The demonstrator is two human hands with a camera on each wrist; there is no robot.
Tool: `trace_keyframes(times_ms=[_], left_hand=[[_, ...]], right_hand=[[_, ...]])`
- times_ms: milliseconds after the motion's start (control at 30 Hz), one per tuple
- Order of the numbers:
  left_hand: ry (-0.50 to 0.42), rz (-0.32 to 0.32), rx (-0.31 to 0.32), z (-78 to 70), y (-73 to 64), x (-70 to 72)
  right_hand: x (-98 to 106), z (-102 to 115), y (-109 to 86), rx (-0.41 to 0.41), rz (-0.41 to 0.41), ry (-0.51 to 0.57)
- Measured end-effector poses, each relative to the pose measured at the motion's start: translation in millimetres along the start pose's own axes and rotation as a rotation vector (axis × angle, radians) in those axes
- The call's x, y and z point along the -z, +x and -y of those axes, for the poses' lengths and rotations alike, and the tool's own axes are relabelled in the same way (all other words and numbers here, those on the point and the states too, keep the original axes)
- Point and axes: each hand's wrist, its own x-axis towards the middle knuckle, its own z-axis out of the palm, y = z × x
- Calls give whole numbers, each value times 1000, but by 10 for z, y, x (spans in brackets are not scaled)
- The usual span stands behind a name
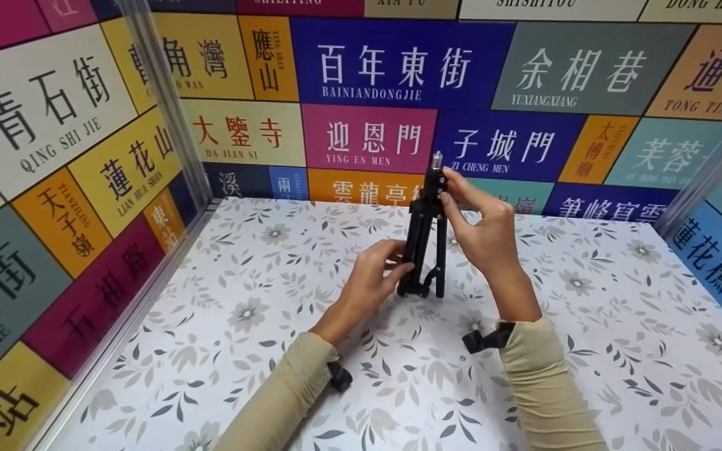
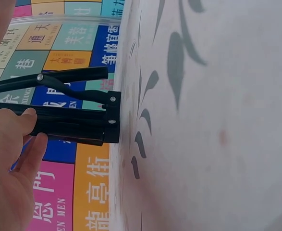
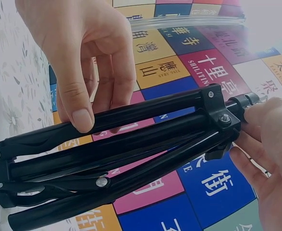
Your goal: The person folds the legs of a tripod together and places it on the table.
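Note:
A black tripod (image 1: 419, 235), its legs mostly folded together, is held upright over the middle of the table, with a silver screw (image 1: 437, 160) at its top. My right hand (image 1: 489, 235) grips the tripod just below that screw. Lower down, my left hand (image 1: 368, 275) pinches one leg between thumb and fingers; the right wrist view shows its thumb (image 3: 83, 119) lying along the leg. One leg (image 3: 59, 209) stands slightly apart from the others, joined by a hinged brace (image 2: 73, 90). The lower end of the tripod is close to the tabletop.
A white tabletop with grey flowers and leaves (image 1: 248, 313) spreads under both arms. Colourful panels with street names (image 1: 398, 62) stand behind it and at both sides, with clear corner strips (image 1: 170, 119). Black straps (image 1: 486, 338) sit at the wrists.

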Motion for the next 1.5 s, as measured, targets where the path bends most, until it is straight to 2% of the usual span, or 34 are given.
trace_keyframes(times_ms=[367, 567, 867, 1133, 1300, 1500], left_hand=[[7, -9, 28, 35, -3, 29], [-35, -36, 57, 34, -8, 59], [-45, -25, 83, 20, 8, 22], [-59, -23, 70, 12, 17, -10], [-77, -19, 55, 7, 31, -24], [-90, -8, 63, 21, 35, -34]], right_hand=[[-74, -36, -15, -8, 5, -1], [-139, -238, -17, 7, 13, -23], [-13, -385, -31, 26, 118, -98], [127, -512, -153, -69, 201, -96], [228, -615, -318, -123, 267, -110], [301, -744, -600, -179, 408, -133]])
